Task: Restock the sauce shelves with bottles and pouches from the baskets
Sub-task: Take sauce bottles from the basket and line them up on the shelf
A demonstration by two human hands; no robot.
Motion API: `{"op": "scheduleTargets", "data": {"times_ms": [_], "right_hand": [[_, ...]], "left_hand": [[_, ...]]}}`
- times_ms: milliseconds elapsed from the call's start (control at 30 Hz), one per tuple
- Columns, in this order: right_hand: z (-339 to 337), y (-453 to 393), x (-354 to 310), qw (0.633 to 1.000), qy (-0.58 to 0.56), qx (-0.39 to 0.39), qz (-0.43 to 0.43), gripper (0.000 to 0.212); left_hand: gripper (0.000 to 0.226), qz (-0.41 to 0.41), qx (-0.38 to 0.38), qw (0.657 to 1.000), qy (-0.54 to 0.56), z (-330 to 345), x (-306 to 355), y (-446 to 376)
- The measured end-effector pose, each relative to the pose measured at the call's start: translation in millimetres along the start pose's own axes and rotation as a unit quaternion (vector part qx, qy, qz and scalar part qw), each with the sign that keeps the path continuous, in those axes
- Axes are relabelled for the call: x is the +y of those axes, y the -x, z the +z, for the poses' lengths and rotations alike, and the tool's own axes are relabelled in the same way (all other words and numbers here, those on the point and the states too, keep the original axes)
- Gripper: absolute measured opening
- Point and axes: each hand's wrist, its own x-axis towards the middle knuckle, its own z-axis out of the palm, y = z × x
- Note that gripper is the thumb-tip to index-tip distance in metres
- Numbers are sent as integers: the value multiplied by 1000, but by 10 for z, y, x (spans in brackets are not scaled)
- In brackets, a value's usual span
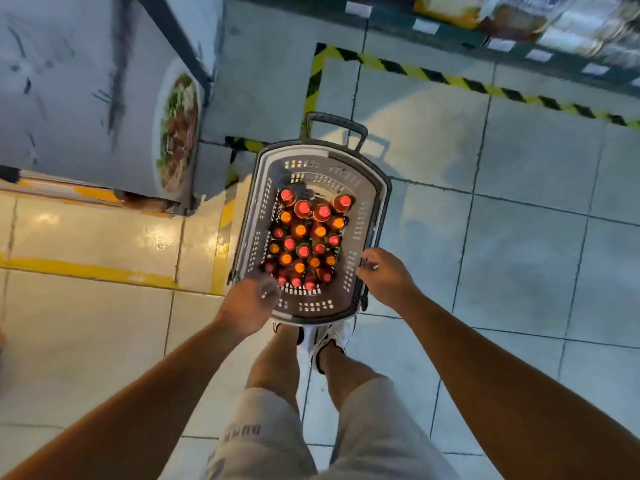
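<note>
Both hands reach down over the near end of the basket (367,216), its long axis running away from them: left hand (247,306) blurred, grip unclear, nearest the upright bottles (303,240); right hand (384,277) curled on the rim.

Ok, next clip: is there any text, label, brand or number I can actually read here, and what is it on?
None can be read for certain.
Shorts: dark block letters on the person's left leg, seen upside down and blurred; unreadable.
Bottles in the basket: only red and orange caps show; labels hidden.
Shelf price tags: white strips, blurred blank.
Shelf packages: print smeared by motion.
Poster of a food dish: no lettering visible.
</note>
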Motion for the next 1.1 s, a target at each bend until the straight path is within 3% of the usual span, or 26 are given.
{"op": "scheduleTargets", "data": {"times_ms": [233, 433, 567, 667, 800, 900, 1000, 1100], "right_hand": [[363, -706, 1, 998, -2, -44, 38, 31], [638, -1469, 61, 996, 28, -82, -11, 20], [646, -2051, 68, 996, 71, -30, -48, 28], [570, -2405, 78, 996, 63, 11, -60, 39], [601, -2772, -1, 992, 78, -2, -101, 40], [766, -2973, -133, 974, 161, -26, -157, 42], [979, -3083, -289, 934, 267, -2, -237, 41], [1216, -3236, -363, 905, 347, -24, -244, 42]], "left_hand": [[26, 16, 7, 999, -29, -244, 173, -1331], [28, -11, 39, 998, -48, -1, 135, -2120], [33, -36, 94, 993, -56, 221, 57, -2495], [49, -39, 128, 988, -81, 266, 55, -2757], [57, -37, 130, 982, -132, 307, 108, -3147], [54, -46, 109, 977, -179, 343, 163, -3392], [54, -44, 100, 972, -209, 385, 104, -3634], [47, -38, 102, 968, -226, 438, -64, -3790]]}}
